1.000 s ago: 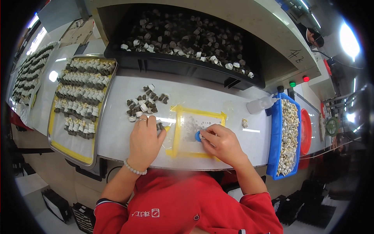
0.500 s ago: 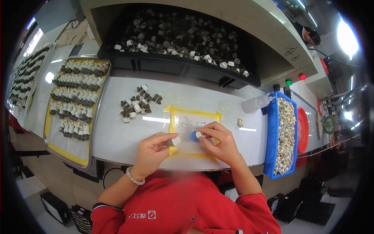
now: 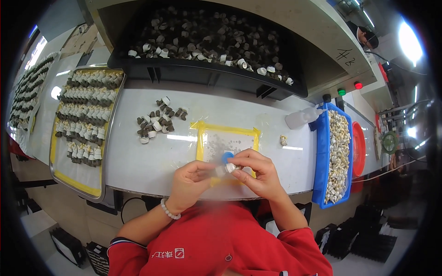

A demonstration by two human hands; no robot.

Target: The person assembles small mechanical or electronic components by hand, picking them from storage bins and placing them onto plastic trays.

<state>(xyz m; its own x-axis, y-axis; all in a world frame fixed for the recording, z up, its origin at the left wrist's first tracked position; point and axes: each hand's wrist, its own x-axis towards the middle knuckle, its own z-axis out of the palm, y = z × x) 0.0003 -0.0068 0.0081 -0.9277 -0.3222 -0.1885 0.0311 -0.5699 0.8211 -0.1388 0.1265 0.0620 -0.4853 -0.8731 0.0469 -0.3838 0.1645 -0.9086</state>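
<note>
Close together over the yellow-taped square [image 3: 200, 143] are both of my hands. Fingers and thumb of my left hand [image 3: 189, 183] pinch a pale small part [image 3: 218, 172], smeared by motion. Between the thumb and fingers of my right hand [image 3: 260, 174] is a small white figurine piece [image 3: 230, 168], nearly touching that part. Just beyond the fingertips lies a round blue cap [image 3: 227, 157]. To the left, dark-and-white figurine parts [image 3: 156, 123] lie in a loose cluster. One cream figurine piece [image 3: 283, 140] rests alone to the right.
A metal tray [image 3: 108, 158] with rows of assembled pieces stands left. Behind is a black bin [image 3: 202, 76] full of dark-and-white parts under a shelf. On the right are a white squeeze bottle [image 3: 298, 119], a blue bin [image 3: 321, 156] of cream pieces and a red basin [image 3: 358, 149].
My left hand has moved right and my right hand slightly nearer me, bringing the two held pieces almost together. The blue cap has stayed about where it was.
</note>
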